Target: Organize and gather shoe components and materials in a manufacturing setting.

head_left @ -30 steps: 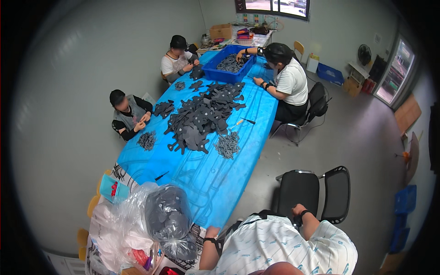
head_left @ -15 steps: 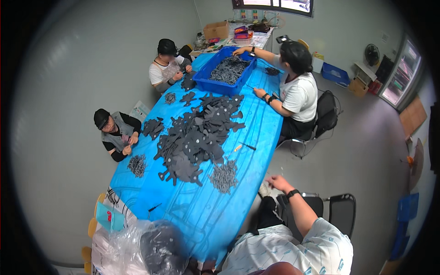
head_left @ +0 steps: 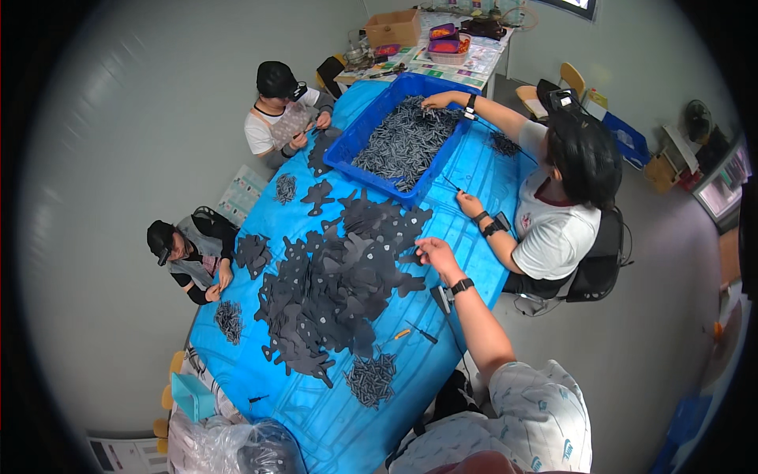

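Observation:
My right hand (head_left: 436, 256) reaches over the table from the right, with a black strap and a small device on its wrist. Its fingers are apart, at the right edge of a big heap of flat, dark grey cut-out pieces (head_left: 332, 276) with small pale spots. I see nothing held in it; whether the fingertips touch a piece I cannot tell. Nearer my side lies a pile of small grey rod-like parts (head_left: 371, 381). Beside that pile are a dark-handled tool (head_left: 425, 335) and a small orange item (head_left: 402, 335). My left hand is out of view.
A blue bin (head_left: 335, 162) full of grey parts stands on the blue-covered table (head_left: 316, 423). A co-worker at right (head_left: 553, 221) has one hand in it. Two co-workers sit along the left side. A clear plastic bag (head_left: 237, 450) and a teal box (head_left: 193, 399) are at lower left.
My right hand has moved from beside the table to over it, up to the heap's edge. The view has shifted, and the bin and the right-hand co-worker look closer.

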{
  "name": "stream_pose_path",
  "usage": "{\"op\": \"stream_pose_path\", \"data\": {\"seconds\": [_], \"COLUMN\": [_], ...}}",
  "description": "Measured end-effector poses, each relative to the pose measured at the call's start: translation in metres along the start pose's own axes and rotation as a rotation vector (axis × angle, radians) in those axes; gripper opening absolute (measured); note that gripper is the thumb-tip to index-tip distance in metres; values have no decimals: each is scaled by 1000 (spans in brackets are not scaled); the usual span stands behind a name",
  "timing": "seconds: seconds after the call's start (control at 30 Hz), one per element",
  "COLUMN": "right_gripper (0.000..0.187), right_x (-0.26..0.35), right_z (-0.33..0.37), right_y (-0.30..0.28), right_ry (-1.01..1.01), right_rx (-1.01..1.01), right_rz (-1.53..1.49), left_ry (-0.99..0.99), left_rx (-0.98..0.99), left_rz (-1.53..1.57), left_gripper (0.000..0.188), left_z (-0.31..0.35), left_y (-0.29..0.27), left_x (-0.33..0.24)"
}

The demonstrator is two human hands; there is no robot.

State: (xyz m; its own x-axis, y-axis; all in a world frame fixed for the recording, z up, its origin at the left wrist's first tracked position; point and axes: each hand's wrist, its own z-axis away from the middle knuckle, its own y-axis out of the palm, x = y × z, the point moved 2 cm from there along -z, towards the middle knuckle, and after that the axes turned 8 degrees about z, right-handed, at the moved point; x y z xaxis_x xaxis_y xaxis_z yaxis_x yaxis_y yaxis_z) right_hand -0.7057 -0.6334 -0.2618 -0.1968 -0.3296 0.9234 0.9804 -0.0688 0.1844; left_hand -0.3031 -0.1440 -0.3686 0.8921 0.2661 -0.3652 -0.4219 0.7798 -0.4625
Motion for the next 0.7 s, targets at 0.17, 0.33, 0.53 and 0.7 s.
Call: {"op": "stream_pose_path", "data": {"seconds": [0.17, 0.33, 0.53, 0.7], "right_gripper": [24, 61, 67, 64], "right_x": [18, 32, 41, 48], "right_z": [-53, -76, -89, -88], "right_y": [2, 18, 26, 28], "right_ry": [102, 50, -3, 24], "right_rx": [22, 100, 153, 149], "right_rz": [-127, -85, -21, -22], "left_ry": [-64, -105, -142, -173], "left_rx": [-54, -121, -185, -236], "left_rz": [110, 226, 349, 447], "left_gripper": [30, 30, 31, 31], "left_z": [5, 1, 2, 6], "left_y": [-9, -9, -10, -11], "left_x": [-26, -49, -62, -68]}}
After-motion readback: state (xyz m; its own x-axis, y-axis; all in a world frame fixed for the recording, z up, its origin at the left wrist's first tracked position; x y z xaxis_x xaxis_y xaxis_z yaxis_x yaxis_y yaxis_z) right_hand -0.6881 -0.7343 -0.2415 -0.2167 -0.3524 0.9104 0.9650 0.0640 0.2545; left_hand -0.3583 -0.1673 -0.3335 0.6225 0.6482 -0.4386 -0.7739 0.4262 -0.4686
